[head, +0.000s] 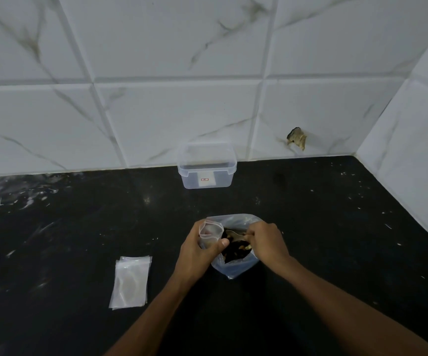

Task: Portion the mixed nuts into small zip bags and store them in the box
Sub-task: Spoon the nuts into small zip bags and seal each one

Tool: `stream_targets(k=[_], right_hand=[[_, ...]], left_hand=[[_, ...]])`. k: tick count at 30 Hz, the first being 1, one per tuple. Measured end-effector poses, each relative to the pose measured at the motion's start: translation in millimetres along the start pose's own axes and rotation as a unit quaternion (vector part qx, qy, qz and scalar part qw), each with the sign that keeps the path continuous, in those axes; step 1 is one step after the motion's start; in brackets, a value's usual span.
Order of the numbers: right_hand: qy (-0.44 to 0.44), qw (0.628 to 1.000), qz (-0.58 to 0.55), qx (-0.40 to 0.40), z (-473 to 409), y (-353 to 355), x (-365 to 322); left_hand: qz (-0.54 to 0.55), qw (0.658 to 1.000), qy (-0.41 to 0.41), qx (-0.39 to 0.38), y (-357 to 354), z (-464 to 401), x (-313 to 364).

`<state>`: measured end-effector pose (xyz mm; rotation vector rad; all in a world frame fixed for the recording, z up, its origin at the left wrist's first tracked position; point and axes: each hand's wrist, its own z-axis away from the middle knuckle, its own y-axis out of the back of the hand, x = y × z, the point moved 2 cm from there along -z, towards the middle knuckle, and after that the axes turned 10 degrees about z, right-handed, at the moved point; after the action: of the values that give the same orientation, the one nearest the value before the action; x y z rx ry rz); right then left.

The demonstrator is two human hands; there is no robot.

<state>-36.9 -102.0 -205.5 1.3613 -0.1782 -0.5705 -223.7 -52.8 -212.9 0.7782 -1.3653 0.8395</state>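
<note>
A large clear plastic bag of mixed nuts sits open on the black counter. My left hand grips a small zip bag, its mouth held open beside the big bag. My right hand holds a spoon whose bowl lies in the nuts inside the large bag. A clear plastic box without a lid stands at the back by the wall. A stack of empty small zip bags lies flat to the left.
The black counter meets a white marble-tiled wall behind and on the right. A chipped hole in a tile shows at the back right. White smears mark the counter's far left.
</note>
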Motion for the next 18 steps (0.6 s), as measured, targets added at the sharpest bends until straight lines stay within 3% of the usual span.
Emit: stream_targets(k=[9,18], right_hand=[[-0.042,0.999,0.016,-0.028,-4,7,9],[-0.080,0.982,-0.151,-0.083,-2,9,5]], left_hand=[[0.001,1.000,0.012,-0.002,3,-1,0],[-0.015,1.000,0.016,0.000,5,-2,1]])
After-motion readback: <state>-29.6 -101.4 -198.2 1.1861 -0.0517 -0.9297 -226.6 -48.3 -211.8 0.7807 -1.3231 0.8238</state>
